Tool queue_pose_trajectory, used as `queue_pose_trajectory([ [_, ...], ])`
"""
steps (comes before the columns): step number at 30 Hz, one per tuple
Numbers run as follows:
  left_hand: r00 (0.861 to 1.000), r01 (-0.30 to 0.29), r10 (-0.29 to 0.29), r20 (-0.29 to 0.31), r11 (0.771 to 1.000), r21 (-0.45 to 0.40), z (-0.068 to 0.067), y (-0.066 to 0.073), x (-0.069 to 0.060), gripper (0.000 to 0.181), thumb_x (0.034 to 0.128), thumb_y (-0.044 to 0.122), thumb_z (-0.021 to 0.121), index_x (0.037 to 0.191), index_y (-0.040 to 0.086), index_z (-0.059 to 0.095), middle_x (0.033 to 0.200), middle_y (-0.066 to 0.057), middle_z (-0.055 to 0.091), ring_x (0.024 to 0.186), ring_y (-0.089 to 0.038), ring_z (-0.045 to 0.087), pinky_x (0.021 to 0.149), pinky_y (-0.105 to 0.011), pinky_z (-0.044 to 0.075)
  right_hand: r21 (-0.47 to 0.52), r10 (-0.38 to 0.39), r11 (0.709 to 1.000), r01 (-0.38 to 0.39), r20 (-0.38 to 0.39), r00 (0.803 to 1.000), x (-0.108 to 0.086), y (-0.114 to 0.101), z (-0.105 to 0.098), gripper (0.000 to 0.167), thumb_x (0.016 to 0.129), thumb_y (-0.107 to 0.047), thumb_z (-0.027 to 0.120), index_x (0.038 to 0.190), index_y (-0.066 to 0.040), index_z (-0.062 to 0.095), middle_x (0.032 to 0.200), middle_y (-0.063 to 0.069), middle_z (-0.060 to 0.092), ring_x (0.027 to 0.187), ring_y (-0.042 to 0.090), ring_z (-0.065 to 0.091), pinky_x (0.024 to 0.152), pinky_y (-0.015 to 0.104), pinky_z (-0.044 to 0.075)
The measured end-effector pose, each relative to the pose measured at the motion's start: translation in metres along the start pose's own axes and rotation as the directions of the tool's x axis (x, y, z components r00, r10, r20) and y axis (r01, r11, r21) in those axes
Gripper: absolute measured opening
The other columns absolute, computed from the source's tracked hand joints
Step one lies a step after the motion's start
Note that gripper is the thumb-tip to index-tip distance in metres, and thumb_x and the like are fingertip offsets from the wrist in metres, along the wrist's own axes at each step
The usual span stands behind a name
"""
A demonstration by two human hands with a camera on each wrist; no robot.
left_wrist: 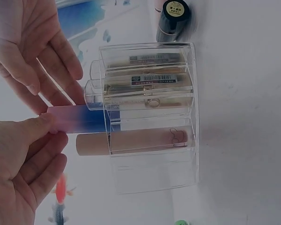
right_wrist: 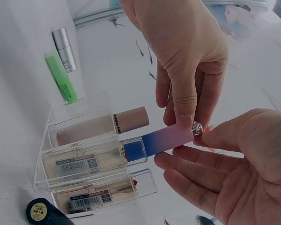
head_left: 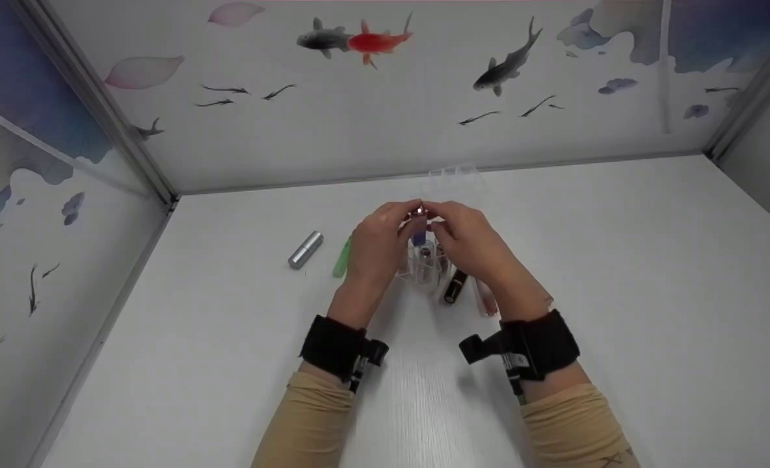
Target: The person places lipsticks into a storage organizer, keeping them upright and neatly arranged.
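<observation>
A pink-to-blue tube (head_left: 419,231) (left_wrist: 79,118) (right_wrist: 164,140) with a silver ball end stands partly inside a clear organizer (head_left: 417,276) (left_wrist: 152,187). Thumb and fingers of my left hand (head_left: 378,247) (left_wrist: 14,159) (right_wrist: 182,51) pinch the tube's upper part. My right hand (head_left: 476,240) (left_wrist: 33,47) (right_wrist: 225,173) touches the silver end with a fingertip, its other fingers loosely extended beside the tube. A beige-capped tube (left_wrist: 131,142) (right_wrist: 98,125) and two clear tubes with barcode labels (left_wrist: 150,80) (right_wrist: 79,164) occupy other compartments.
Left of the organizer lie a silver tube (head_left: 305,249) and a green tube (head_left: 341,259). A black tube (head_left: 454,286) and a pinkish tube (head_left: 487,299) lie on its right. Behind the hands is a clear rack (head_left: 456,179), near the printed wall panel.
</observation>
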State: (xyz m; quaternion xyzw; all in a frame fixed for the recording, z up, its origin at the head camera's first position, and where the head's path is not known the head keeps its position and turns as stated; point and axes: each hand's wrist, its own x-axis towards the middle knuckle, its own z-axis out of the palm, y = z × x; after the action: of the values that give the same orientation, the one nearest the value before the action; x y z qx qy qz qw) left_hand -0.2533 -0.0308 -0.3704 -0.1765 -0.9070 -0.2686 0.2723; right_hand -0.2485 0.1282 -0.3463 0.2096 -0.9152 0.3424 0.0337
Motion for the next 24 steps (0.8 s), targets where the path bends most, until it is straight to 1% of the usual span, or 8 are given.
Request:
queue_pose_trajectory([
  [5, 1.0, 0.009, -0.009, -0.001, 0.997, 0.08, 0.002, -0.002, -0.001, 0.028, 0.0935, 0.027, 0.068, 0.119, 0.017, 0.072, 0.11, 0.002, 0.077, 0.101, -0.013, 0.073, 0.085, -0.026, 0.059, 0.012, -0.002, 1.0, 0.002, 0.011, 1.0, 0.0, 0.001, 0.001, 0.042, 0.104, -0.006, 0.046, 0.146, -0.005, 0.049, 0.138, 0.017, 0.06, 0.122, 0.031, 0.062, 0.101, 0.048, 0.052],
  [8, 1.0, 0.01, -0.01, 0.003, 0.994, 0.111, 0.003, -0.003, -0.001, 0.027, 0.0929, 0.028, 0.069, 0.118, 0.019, 0.073, 0.109, 0.004, 0.077, 0.102, -0.013, 0.073, 0.089, -0.028, 0.058, 0.006, -0.003, 1.0, 0.003, 0.015, 1.0, 0.0, 0.001, 0.002, 0.041, 0.105, -0.006, 0.045, 0.146, -0.004, 0.049, 0.139, 0.018, 0.06, 0.126, 0.033, 0.06, 0.103, 0.049, 0.051],
  [11, 1.0, 0.008, -0.008, -0.003, 0.991, 0.137, 0.005, -0.003, -0.001, 0.026, 0.0916, 0.029, 0.07, 0.116, 0.02, 0.074, 0.105, 0.005, 0.078, 0.099, -0.012, 0.073, 0.089, -0.029, 0.058, -0.017, 0.001, 1.0, -0.001, 0.021, 1.0, 0.001, 0.001, 0.004, 0.041, 0.105, -0.006, 0.045, 0.146, -0.002, 0.049, 0.141, 0.02, 0.058, 0.131, 0.034, 0.057, 0.108, 0.05, 0.048],
  [16, 1.0, 0.008, -0.008, -0.005, 0.987, 0.16, 0.009, -0.005, -0.001, 0.022, 0.0909, 0.03, 0.071, 0.111, 0.022, 0.076, 0.097, 0.006, 0.079, 0.091, -0.011, 0.073, 0.086, -0.031, 0.058, -0.045, 0.005, 0.999, -0.004, 0.043, 0.999, 0.002, 0.001, 0.006, 0.04, 0.105, -0.006, 0.045, 0.144, 0.0, 0.05, 0.142, 0.02, 0.058, 0.134, 0.034, 0.054, 0.112, 0.05, 0.044],
  [19, 1.0, 0.009, -0.009, 0.003, 0.986, 0.165, 0.011, -0.005, -0.002, 0.021, 0.0903, 0.028, 0.072, 0.109, 0.021, 0.077, 0.093, 0.006, 0.079, 0.091, -0.01, 0.073, 0.087, -0.031, 0.058, -0.062, -0.016, 0.998, 0.019, 0.046, 0.999, 0.003, 0.002, 0.007, 0.038, 0.104, -0.005, 0.045, 0.141, 0.002, 0.053, 0.139, 0.021, 0.06, 0.132, 0.035, 0.055, 0.111, 0.05, 0.044],
  [24, 1.0, 0.008, -0.011, 0.017, 0.986, 0.168, 0.012, -0.006, -0.002, 0.022, 0.0879, 0.024, 0.075, 0.109, 0.02, 0.078, 0.091, 0.006, 0.079, 0.094, -0.011, 0.073, 0.088, -0.032, 0.058, -0.086, -0.027, 0.996, 0.031, 0.05, 0.998, 0.003, 0.003, 0.009, 0.038, 0.103, -0.005, 0.046, 0.139, 0.004, 0.054, 0.137, 0.022, 0.061, 0.131, 0.035, 0.056, 0.111, 0.049, 0.044],
])
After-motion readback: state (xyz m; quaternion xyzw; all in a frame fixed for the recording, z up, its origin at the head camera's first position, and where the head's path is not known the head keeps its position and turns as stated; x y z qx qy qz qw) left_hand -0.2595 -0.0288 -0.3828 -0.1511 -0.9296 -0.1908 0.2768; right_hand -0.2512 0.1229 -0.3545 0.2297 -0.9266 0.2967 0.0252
